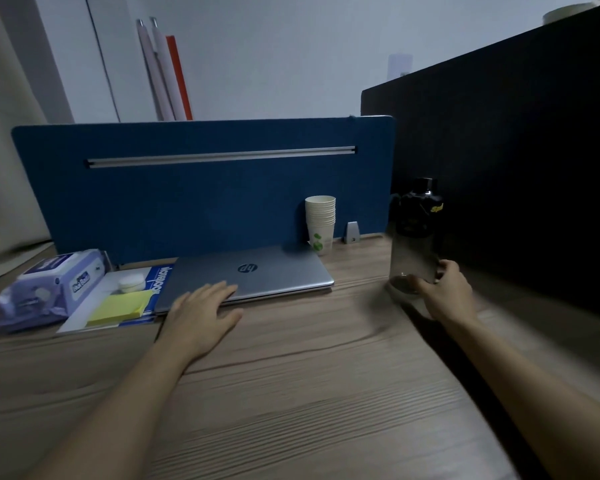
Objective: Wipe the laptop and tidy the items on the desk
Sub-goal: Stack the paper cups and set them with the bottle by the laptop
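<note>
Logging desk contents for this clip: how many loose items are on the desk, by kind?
Laptop: 1
Water bottle, held by the right hand: 1
Paper cup stack: 1
Wet wipes pack: 1
Sticky note pad: 1
Notebook: 1
Small round white case: 1
Total: 7

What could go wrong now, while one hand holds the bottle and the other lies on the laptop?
1. The right hand grips the tall bottle only near its base, so it may tip, perhaps toward the stack of paper cups.
2. The left hand rests flat on the closed laptop, which overlaps the notebook; a push could slide it into the sticky notes and wipes pack.
</note>
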Action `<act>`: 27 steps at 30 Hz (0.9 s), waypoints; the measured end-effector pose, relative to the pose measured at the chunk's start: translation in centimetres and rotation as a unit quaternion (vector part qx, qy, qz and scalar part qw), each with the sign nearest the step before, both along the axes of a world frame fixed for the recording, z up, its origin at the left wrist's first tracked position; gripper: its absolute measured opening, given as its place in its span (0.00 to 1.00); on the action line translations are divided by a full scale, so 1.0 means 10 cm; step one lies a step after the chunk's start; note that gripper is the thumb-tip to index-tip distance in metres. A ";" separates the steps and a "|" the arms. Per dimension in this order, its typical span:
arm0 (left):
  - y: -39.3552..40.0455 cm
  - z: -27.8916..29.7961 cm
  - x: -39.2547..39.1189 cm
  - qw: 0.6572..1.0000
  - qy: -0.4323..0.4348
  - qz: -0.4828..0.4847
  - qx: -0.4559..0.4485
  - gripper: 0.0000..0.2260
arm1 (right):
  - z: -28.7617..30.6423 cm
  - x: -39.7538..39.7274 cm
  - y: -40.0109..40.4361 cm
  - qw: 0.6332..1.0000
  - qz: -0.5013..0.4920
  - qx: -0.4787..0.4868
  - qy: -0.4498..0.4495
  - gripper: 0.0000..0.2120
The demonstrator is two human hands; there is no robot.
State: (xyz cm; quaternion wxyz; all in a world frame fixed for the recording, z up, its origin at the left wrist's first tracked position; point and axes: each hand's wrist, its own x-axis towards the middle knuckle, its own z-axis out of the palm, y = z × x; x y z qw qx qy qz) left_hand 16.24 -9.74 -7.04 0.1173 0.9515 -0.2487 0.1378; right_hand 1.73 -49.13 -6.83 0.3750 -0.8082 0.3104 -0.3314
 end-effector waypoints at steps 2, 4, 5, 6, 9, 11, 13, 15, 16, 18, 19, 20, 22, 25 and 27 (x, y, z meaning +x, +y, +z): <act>-0.04 0.00 0.01 1.000 0.001 -0.002 0.003 0.28 | 0.00 0.08 -0.01 1.000 0.011 -0.004 0.000 0.33; -0.03 -0.03 0.04 1.000 0.002 -0.001 0.005 0.28 | 0.00 0.18 -0.01 1.000 0.023 -0.004 0.000 0.33; -0.03 -0.04 0.05 1.000 0.001 -0.002 0.008 0.29 | 0.00 0.23 -0.01 1.000 0.026 -0.003 0.000 0.34; -0.02 -0.05 0.07 1.000 0.001 -0.004 0.011 0.29 | 0.01 0.30 -0.02 1.000 0.029 0.000 0.002 0.34; -0.01 -0.08 0.11 1.000 0.002 -0.011 0.016 0.29 | 0.01 0.50 -0.07 0.999 0.037 0.004 0.007 0.33; -0.01 -0.08 0.13 1.000 0.000 -0.012 0.014 0.28 | 0.03 0.64 -0.08 0.999 0.030 0.004 0.008 0.33; -0.02 -0.08 0.16 1.000 -0.004 -0.013 0.006 0.28 | 0.04 0.78 -0.08 1.000 0.025 -0.001 0.014 0.33; -0.03 -0.07 0.20 1.000 -0.008 -0.012 -0.005 0.27 | 0.05 0.93 -0.07 0.999 0.026 -0.005 0.022 0.32; -0.04 -0.06 0.21 1.000 -0.011 -0.012 -0.008 0.27 | 0.05 1.00 -0.06 0.999 0.030 -0.005 0.025 0.32; -0.05 -0.05 0.25 1.000 -0.022 -0.009 -0.009 0.27 | 0.05 1.14 -0.04 0.999 0.043 -0.005 0.028 0.30; -0.06 -0.04 0.27 1.000 -0.026 -0.007 -0.007 0.28 | 0.05 1.21 -0.02 0.998 0.047 -0.007 0.030 0.29; -0.07 -0.03 0.29 1.000 -0.027 -0.004 -0.002 0.29 | 0.05 1.27 -0.01 0.998 0.047 -0.012 0.031 0.29; -0.09 -0.02 0.34 1.000 -0.028 -0.001 0.008 0.32 | 0.06 1.38 0.00 0.999 0.040 -0.019 0.031 0.28; -0.10 -0.01 0.41 0.999 -0.031 -0.002 0.004 0.31 | 0.05 1.55 -0.01 0.999 0.036 -0.018 0.030 0.28; -0.11 0.00 0.44 1.000 -0.029 -0.002 -0.001 0.30 | 0.06 1.66 -0.02 0.999 0.034 -0.013 0.030 0.28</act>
